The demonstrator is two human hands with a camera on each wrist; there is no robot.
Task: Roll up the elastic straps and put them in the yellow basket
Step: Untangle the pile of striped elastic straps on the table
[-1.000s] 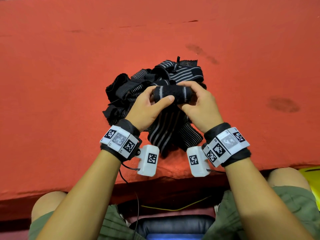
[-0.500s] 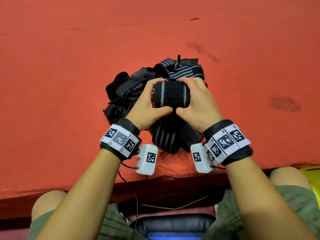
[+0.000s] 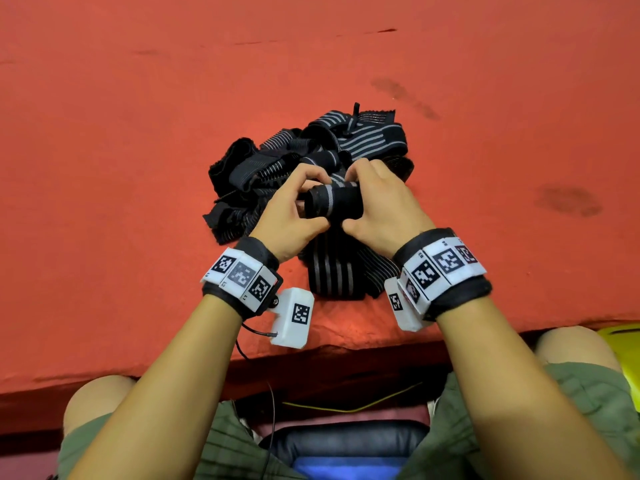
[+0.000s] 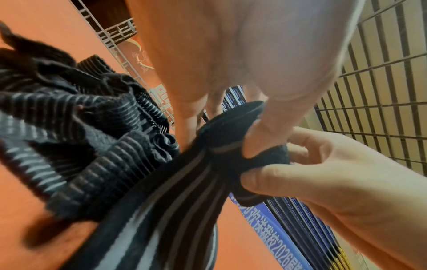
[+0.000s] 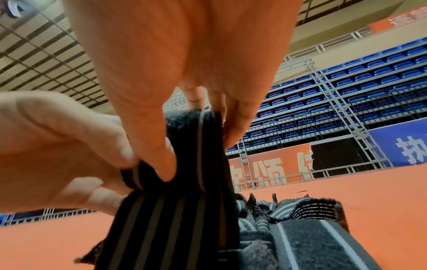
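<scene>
Above the strap pile [image 3: 277, 174], one rolled strap [image 3: 334, 201], left hand [image 3: 289, 216] and right hand [image 3: 384, 211] grips clamped on it

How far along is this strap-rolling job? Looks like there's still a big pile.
Nothing looks finished: only an edge of the yellow basket shows, contents hidden. In hand: the left hand and right hand grip a half-made roll, its tail still unrolled. Left: the tangled pile on the table.

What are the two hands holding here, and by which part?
Both grip one elastic strap by its rolled-up end: left hand at the roll's left end, right hand at its right; the unrolled tail hangs down.
</scene>
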